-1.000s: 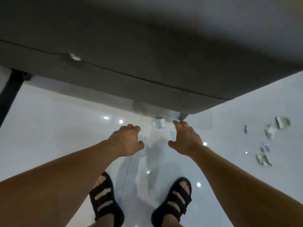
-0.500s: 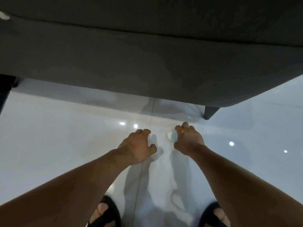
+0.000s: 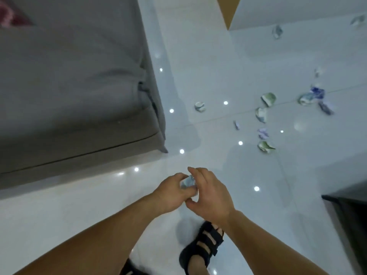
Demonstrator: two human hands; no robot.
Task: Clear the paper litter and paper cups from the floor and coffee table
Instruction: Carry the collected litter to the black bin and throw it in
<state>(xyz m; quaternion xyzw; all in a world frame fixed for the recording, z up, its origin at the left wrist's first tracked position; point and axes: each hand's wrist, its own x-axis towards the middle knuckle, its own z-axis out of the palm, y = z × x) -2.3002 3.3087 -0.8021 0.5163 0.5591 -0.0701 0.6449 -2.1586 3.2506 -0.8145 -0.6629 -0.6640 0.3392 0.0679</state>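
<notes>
Head view: left hand (image 3: 170, 195) grip is holding crumpled paper (image 3: 187, 183); right hand (image 3: 210, 193) is cupping it, grip unclear. Grey sofa (image 3: 69, 86) is sitting left; paper scraps (image 3: 266, 146) are lying right.

View: one wide-angle camera worn on the head.
Facing: forward and steeply down at the floor (image 3: 218, 66).
Nearness: close; sofa (image 3: 69, 86) at left, own sandal (image 3: 204, 247) below.

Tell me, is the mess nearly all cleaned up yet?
Not nearly. Done: only one crumpled paper is up off the floor. In hand: the left hand grips it, with the right hand against it. Left: a paper ball by the sofa, green scraps, blue-and-white scraps further right, and more pieces far off. Which ones are cups is too blurry to tell.
</notes>
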